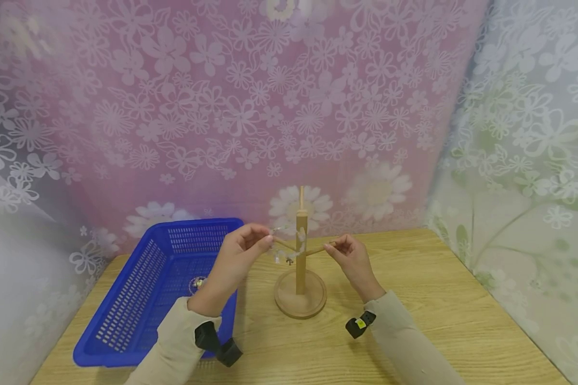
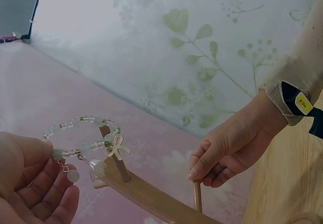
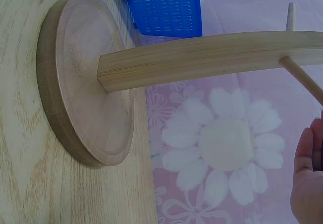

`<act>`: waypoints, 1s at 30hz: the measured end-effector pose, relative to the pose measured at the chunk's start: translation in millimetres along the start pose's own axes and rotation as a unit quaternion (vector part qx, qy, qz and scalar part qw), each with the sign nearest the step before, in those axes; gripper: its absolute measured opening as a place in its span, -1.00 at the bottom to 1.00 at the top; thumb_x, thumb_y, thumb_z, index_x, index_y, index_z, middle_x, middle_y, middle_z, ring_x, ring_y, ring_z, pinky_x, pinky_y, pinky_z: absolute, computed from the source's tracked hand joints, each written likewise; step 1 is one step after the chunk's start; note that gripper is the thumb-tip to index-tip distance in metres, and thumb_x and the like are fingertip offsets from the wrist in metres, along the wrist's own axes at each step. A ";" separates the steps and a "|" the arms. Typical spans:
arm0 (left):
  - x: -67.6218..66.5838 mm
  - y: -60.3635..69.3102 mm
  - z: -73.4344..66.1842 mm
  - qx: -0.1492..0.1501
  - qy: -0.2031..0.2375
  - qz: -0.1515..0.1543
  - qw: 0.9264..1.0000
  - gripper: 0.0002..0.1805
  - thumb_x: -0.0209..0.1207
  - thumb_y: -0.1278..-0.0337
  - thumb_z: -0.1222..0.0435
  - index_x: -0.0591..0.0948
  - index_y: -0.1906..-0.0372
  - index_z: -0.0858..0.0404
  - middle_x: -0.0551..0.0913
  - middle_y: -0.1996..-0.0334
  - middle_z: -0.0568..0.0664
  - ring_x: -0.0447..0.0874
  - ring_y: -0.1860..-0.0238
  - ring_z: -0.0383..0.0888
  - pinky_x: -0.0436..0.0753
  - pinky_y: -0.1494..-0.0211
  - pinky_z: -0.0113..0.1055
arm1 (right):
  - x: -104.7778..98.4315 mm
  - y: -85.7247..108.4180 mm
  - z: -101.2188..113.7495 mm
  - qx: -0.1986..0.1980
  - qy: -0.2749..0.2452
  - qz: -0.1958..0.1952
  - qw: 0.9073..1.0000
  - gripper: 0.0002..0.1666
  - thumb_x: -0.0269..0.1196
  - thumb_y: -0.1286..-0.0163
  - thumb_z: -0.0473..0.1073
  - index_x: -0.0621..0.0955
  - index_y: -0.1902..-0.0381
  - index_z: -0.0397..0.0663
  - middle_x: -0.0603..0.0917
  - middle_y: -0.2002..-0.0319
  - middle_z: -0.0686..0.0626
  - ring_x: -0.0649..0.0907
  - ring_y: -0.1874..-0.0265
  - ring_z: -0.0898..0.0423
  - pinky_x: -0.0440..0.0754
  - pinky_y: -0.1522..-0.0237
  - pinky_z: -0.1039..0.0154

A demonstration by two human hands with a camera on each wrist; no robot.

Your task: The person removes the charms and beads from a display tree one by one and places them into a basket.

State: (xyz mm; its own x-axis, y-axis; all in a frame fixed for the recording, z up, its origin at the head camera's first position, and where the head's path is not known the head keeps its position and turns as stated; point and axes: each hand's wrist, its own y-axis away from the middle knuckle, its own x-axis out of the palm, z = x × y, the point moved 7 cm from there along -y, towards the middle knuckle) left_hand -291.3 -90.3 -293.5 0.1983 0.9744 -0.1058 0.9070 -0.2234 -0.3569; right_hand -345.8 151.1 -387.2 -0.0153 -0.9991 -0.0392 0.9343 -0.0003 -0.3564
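A beaded bracelet (image 2: 83, 119) of clear and pale beads, with a bow charm (image 2: 117, 147), hangs from my left hand (image 1: 238, 254), which pinches it between thumb and finger. In the left wrist view the bracelet's far end is at a wooden peg (image 2: 121, 169); its loop seems to be around that peg. The peg belongs to an upright wooden stand (image 1: 301, 262) with a round base. My right hand (image 1: 354, 262) pinches the peg on the right side (image 1: 318, 249) near its tip. Only part of the right hand shows in the right wrist view.
Left of the stand, a blue plastic basket (image 1: 192, 221) sits on the wooden table (image 1: 414, 321). Inside it lies another small beaded item (image 1: 198, 283), partly hidden by my left wrist. A flowered pink curtain (image 1: 270, 107) hangs behind the table.
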 end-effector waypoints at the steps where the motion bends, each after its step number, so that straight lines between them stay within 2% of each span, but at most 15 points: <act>1: -1.6 0.7 -0.1 -0.002 0.000 0.000 1.000 -0.77 0.15 -0.25 0.34 0.54 0.11 0.44 0.62 0.27 0.13 0.59 0.26 -0.15 0.58 0.14 -0.36 | 0.0 0.1 -0.3 0.000 0.001 0.000 1.000 -0.74 0.30 -0.25 -0.26 0.46 0.32 -0.34 0.60 0.33 0.00 0.61 0.36 0.17 0.60 0.23 0.37; 9: -20.2 2.7 0.4 0.000 -0.023 -0.014 1.000 -0.78 0.14 -0.26 0.32 0.55 0.12 0.41 0.61 0.35 -0.14 0.57 0.29 -0.19 0.54 0.23 -0.41 | -0.7 0.2 -0.2 -0.008 0.005 0.005 1.000 -0.73 0.29 -0.26 -0.22 0.46 0.32 -0.32 0.60 0.32 -0.01 0.60 0.36 0.21 0.59 0.23 0.38; 18: -46.0 6.7 12.8 -0.027 -0.056 -0.044 0.997 -0.79 0.14 -0.26 0.35 0.54 0.10 0.42 0.62 0.29 -0.01 0.57 0.29 -0.19 0.57 0.15 -0.40 | -1.5 -0.5 -0.3 -0.006 0.012 0.004 1.000 -0.71 0.32 -0.25 -0.17 0.48 0.32 -0.28 0.60 0.34 0.04 0.60 0.35 0.18 0.61 0.19 0.26; 24: -60.9 13.2 21.3 -0.052 -0.086 -0.054 0.994 -0.75 0.13 -0.28 0.27 0.54 0.07 0.36 0.63 0.22 0.04 0.60 0.24 -0.20 0.58 0.10 -0.41 | -1.7 -0.1 -1.1 -0.002 0.014 -0.001 1.000 -0.73 0.31 -0.25 -0.21 0.47 0.32 -0.30 0.60 0.34 0.04 0.60 0.36 0.18 0.61 0.22 0.32; 30: -75.3 19.8 28.5 -0.072 -0.099 -0.063 0.990 -0.73 0.12 -0.29 0.26 0.53 0.04 0.37 0.64 0.25 -0.05 0.60 0.23 -0.15 0.57 0.09 -0.44 | -1.3 0.2 -1.8 0.000 0.009 -0.002 1.000 -0.70 0.31 -0.25 -0.20 0.46 0.31 -0.33 0.60 0.32 0.02 0.61 0.34 0.16 0.59 0.23 0.37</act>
State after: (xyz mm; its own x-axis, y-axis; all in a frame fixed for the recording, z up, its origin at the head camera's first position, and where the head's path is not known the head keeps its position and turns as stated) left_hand -298.8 -168.8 -319.1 0.0156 0.9672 -0.2534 0.9665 -0.0795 -0.2440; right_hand -346.2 152.5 -388.9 -0.0250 -0.9982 -0.0548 0.9343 -0.0038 -0.3565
